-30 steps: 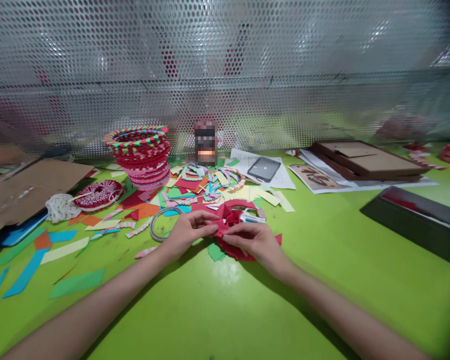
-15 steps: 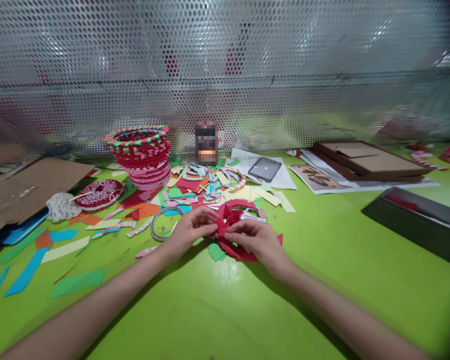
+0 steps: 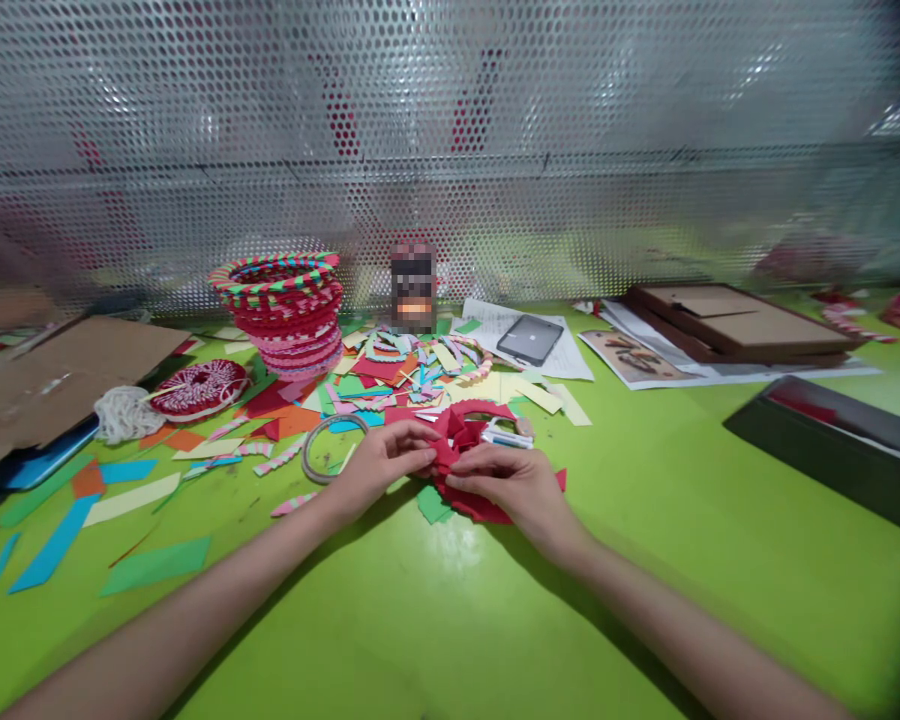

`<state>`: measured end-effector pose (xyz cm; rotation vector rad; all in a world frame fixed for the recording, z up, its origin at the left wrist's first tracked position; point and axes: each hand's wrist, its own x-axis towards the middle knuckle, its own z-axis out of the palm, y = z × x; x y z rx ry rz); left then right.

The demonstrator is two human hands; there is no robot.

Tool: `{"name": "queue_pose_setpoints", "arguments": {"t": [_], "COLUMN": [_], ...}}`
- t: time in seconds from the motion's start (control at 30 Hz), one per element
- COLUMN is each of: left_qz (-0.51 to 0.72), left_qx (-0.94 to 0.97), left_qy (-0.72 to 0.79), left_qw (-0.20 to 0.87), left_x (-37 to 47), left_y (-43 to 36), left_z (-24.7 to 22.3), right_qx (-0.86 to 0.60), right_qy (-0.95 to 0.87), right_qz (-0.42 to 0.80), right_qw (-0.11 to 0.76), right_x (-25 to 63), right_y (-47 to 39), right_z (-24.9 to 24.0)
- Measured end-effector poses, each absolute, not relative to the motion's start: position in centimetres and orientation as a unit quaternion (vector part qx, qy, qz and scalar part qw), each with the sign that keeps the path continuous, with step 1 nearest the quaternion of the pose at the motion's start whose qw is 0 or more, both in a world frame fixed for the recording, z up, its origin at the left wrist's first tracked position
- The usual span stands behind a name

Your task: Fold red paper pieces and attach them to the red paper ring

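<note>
Between my hands is a folded red paper piece (image 3: pixel 457 432), its creased parts standing up at the middle of the table. My left hand (image 3: pixel 390 458) pinches its left side with thumb and fingers. From the right, my right hand (image 3: pixel 514 490) closes thumb and forefinger on the lower part of the same paper; its other fingers are partly hidden. Beneath and behind the hands lies more red paper in a curved, notched-edge shape (image 3: pixel 487 510). A white pen-like item (image 3: pixel 508 436) sits just beyond my right hand. Left of my left hand rests a roll of tape (image 3: pixel 311 452).
A stack of woven paper rings (image 3: pixel 285 320) stands back left, near a red-and-white yarn disc (image 3: pixel 201 388) and white yarn (image 3: pixel 124 414). Coloured paper strips (image 3: pixel 60 540) are scattered leftward. At right are a dark box (image 3: pixel 832 450), brown frames (image 3: pixel 735 322) and a grey tablet-like device (image 3: pixel 529 340).
My right hand's fingers have shifted slightly on the red paper, now covering more of the curved part below. My left hand stays almost in place.
</note>
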<state>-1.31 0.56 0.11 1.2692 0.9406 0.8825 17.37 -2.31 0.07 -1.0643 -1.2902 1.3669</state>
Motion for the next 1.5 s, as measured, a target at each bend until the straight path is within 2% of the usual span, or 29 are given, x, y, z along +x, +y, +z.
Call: {"name": "queue_pose_setpoints", "arguments": {"t": [0.2, 0.63, 0.97, 1.1, 1.5], "left_qz": [0.389, 0.384, 0.379, 0.379, 0.356], "left_qx": [0.549, 0.54, 0.532, 0.521, 0.544], "left_qy": [0.399, 0.427, 0.437, 0.446, 0.437], "left_qw": [0.623, 0.615, 0.618, 0.621, 0.621], "left_x": [-1.46, -1.26, -1.29, -1.25, -1.54], "left_y": [0.6, 0.22, 0.38, 0.43, 0.58], "left_z": [-0.07, 0.04, -0.06, 0.14, -0.3], "right_qx": [-0.469, -0.429, -0.427, -0.447, -0.487], "right_qy": [-0.518, -0.509, -0.518, -0.501, -0.544], "right_qz": [0.559, 0.621, 0.588, 0.599, 0.52], "right_qw": [0.447, 0.415, 0.451, 0.436, 0.444], "right_x": [17.35, 17.36, 17.27, 17.22, 17.31], "right_y": [-2.15, -2.14, -2.24, -2.42, -2.34], "right_z": [-0.14, -0.16, -0.57, -0.48, -0.33]}}
